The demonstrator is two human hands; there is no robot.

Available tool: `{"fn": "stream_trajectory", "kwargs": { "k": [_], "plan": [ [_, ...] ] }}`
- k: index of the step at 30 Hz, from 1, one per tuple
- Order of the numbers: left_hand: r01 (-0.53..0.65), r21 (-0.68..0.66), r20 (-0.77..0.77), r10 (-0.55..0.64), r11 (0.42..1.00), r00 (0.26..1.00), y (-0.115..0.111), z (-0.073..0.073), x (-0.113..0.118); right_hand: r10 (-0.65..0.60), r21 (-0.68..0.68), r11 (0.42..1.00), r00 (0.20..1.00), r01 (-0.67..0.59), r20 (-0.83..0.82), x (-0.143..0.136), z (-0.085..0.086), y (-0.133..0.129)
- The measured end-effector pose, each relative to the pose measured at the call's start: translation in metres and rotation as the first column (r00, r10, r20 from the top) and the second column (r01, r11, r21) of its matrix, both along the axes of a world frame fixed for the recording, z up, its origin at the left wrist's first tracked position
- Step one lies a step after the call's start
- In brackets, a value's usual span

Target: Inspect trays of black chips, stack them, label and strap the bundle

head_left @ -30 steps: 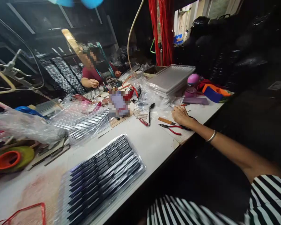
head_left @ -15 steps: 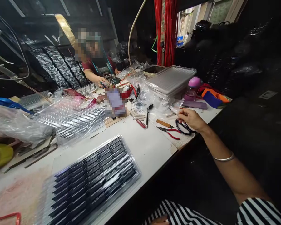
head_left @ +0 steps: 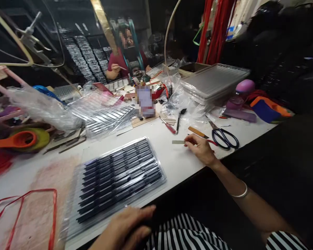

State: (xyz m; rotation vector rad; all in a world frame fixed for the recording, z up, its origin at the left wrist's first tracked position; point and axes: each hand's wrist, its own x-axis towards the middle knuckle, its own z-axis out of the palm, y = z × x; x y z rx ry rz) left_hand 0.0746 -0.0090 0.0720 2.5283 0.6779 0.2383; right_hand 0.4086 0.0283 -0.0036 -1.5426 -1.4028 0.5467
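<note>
Between the fingertips of my right hand (head_left: 200, 149) is a thin, flat, greenish-grey strip (head_left: 177, 142), held above the white table near its front edge. My left hand (head_left: 127, 224) is at the bottom, its fingers apart and nothing in them, just in front of a clear plastic tray (head_left: 160, 170). Rows of long black parts (head_left: 120, 177) lie in that tray. Close to my right hand are dark-handled scissors (head_left: 225, 139), a wooden-handled blade (head_left: 197, 132) and the red handle of the pliers (head_left: 212, 142), partly hidden by the hand.
A screwdriver (head_left: 170, 127) and a black brush (head_left: 179, 119) lie mid-table. Behind are stacked clear trays (head_left: 214, 83), plastic bags and a phone (head_left: 146, 100). A person (head_left: 117, 64) sits across the table. Red straps (head_left: 52, 215) lie at the front left.
My right hand has moved left from beside the scissors, with the strip now showing in its fingers. My left hand has risen into view near the tray. The camera view has shifted.
</note>
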Motion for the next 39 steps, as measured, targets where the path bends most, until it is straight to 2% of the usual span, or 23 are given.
{"fn": "stream_trajectory", "kwargs": {
  "k": [2,5,7,9,11,14,17,19,21,23,25,28,30,33,36,37,38,39],
  "plan": [
    [-0.068,0.064,0.045,0.065,0.996,0.997,0.021,0.004,0.008,0.082,0.03,0.996,0.99,-0.086,0.112,-0.018,-0.005,-0.003],
    [-0.028,0.25,0.115,-0.001,0.968,0.993,0.06,0.0,0.034,0.181,0.043,0.977,0.922,-0.208,0.343,-0.03,-0.009,-0.008],
    [0.05,0.302,0.022,-0.059,0.952,0.998,0.084,-0.011,0.057,0.171,0.065,0.969,0.839,-0.237,0.517,-0.03,-0.012,-0.008],
    [0.125,0.303,-0.098,-0.099,0.945,0.99,0.101,-0.025,0.077,0.141,0.091,0.964,0.768,-0.251,0.625,-0.028,-0.014,-0.008],
    [0.175,0.284,-0.181,-0.126,0.943,0.975,0.11,-0.039,0.092,0.13,0.105,0.961,0.751,-0.257,0.647,-0.027,-0.015,-0.009],
    [0.194,0.272,-0.215,-0.138,0.942,0.967,0.112,-0.052,0.1,0.133,0.098,0.962,0.748,-0.256,0.65,-0.028,-0.013,-0.011],
    [0.161,0.299,-0.194,-0.105,0.941,0.975,0.108,-0.058,0.098,0.211,-0.01,0.965,0.749,-0.263,0.628,-0.025,-0.001,-0.008],
    [0.141,0.317,-0.186,-0.084,0.938,0.979,0.105,-0.058,0.096,0.22,-0.13,0.975,0.779,-0.177,0.587,-0.018,0.011,0.005],
    [0.133,0.332,-0.189,-0.072,0.934,0.979,0.103,-0.057,0.095,0.124,-0.21,0.978,0.814,-0.003,0.567,-0.008,0.02,0.028],
    [0.134,0.345,-0.193,-0.069,0.929,0.979,0.102,-0.054,0.094,0.001,-0.244,0.955,0.821,0.168,0.571,0.002,0.024,0.058],
    [0.142,0.35,-0.197,-0.076,0.926,0.977,0.102,-0.052,0.092,-0.063,-0.297,0.915,0.824,0.273,0.563,0.009,0.022,0.088],
    [0.141,0.336,-0.207,-0.073,0.931,0.976,0.1,-0.05,0.091,-0.114,-0.361,0.869,0.847,0.339,0.519,0.015,0.019,0.114],
    [0.131,0.326,-0.207,-0.064,0.936,0.976,0.096,-0.051,0.091,-0.151,-0.366,0.863,0.868,0.349,0.472,0.018,0.02,0.111],
    [0.125,0.331,-0.187,-0.065,0.935,0.98,0.088,-0.058,0.092,-0.199,-0.317,0.893,0.912,0.32,0.359,0.018,0.027,0.077],
    [0.122,0.351,-0.166,-0.066,0.928,0.984,0.08,-0.066,0.095,-0.165,-0.285,0.936,0.972,0.208,0.166,0.002,0.03,0.028],
    [0.121,0.356,-0.161,-0.067,0.927,0.985,0.079,-0.068,0.095,-0.133,-0.276,0.951,0.99,0.138,0.039,-0.006,0.03,0.013],
    [0.12,0.359,-0.157,-0.067,0.925,0.985,0.078,-0.069,0.096,-0.082,-0.246,0.969,0.979,0.034,-0.188,-0.016,0.028,0.002],
    [0.119,0.361,-0.153,-0.067,0.925,0.986,0.078,-0.069,0.096,-0.025,-0.203,0.978,0.936,-0.051,-0.351,-0.026,0.026,-0.007]
  ]
}}
